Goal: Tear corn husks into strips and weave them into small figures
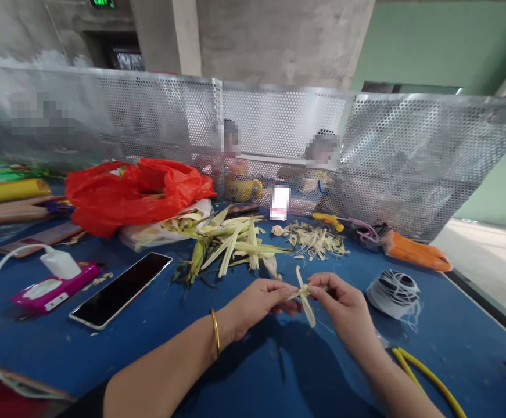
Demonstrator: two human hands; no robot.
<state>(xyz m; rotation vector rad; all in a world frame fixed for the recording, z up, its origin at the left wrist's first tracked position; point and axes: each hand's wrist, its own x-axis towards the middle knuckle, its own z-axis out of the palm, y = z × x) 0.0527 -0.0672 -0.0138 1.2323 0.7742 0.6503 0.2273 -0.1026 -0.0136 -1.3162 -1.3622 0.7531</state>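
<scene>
Above the blue table, a small crossed piece of pale corn husk strips point(308, 312) is held between my two hands. My left hand point(264, 301), with a gold bangle at the wrist, pinches its left end. On the other side my right hand point(342, 299) grips it near the crossing point with thumb and fingertips. Just beyond the hands lies a heap of dried corn husks point(239, 244), green and cream. To its right sits a pile of short husk scraps point(320, 241). A ball of grey-white string point(393, 295) stands right of my right hand.
A phone point(122, 289) and a purple power strip point(56, 287) with a white charger lie at left. Behind are a red plastic bag point(135, 194), a yellow mug point(241, 188) and a perforated metal screen point(279, 122). Orange packet point(416, 251) lies right. Another person's hand point(21, 210) reaches in at far left.
</scene>
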